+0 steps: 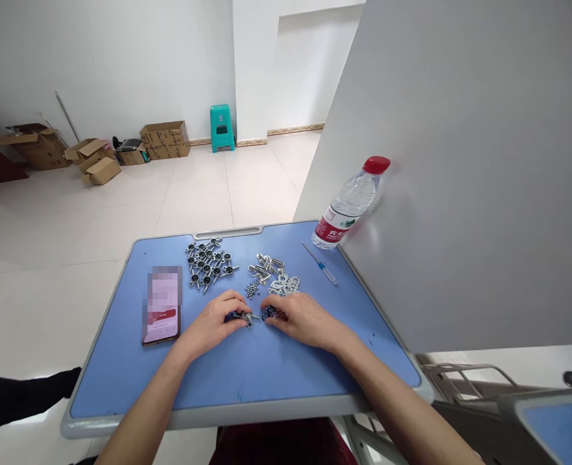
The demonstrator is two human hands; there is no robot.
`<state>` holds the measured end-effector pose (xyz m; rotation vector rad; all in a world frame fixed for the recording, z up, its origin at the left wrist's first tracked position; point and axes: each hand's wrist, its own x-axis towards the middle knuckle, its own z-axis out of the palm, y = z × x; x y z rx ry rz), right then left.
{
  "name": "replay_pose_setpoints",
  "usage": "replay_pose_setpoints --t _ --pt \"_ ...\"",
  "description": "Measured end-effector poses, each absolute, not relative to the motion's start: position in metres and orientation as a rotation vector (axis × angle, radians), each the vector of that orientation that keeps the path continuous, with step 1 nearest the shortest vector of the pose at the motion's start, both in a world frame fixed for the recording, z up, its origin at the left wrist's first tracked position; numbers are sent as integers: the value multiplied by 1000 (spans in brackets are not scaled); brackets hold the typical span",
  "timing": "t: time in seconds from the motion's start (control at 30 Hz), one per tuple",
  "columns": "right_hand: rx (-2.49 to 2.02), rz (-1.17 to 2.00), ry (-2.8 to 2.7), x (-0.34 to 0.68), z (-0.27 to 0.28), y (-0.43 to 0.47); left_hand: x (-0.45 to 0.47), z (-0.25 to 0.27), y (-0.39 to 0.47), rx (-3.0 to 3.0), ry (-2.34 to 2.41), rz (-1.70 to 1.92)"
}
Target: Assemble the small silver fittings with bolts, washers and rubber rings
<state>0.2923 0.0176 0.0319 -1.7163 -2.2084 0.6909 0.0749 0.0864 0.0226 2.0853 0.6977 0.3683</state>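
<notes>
Reaching over the blue worktop (237,378), the left hand (214,321) pinches a small silver metal fitting (249,318); the right hand (302,318) curls over little dark, shiny pieces (269,312), whether clamped I can't tell. Just beyond are flat silver metal plates (286,284), round black-centred metal fittings (207,268), then a clear plastic red-capped bottle (346,203).

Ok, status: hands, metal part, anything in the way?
Left hand holding metal part. Right hand at small dark parts, grip unclear. Phone left, bottle right, neither between the hands.
</notes>
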Motion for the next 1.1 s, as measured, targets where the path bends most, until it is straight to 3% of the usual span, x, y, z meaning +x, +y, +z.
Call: replay_pose_setpoints --t 0.33,0.77,1.1 --pt "-1680 804 -2058 290 32 18 75 22 86 2095 704 369" --pt "-1435 1274 -1400 289 27 22 73 25 84 2078 774 488" --pt "-1447 1189 -1538 269 29 23 76 30 78 2139 650 710"
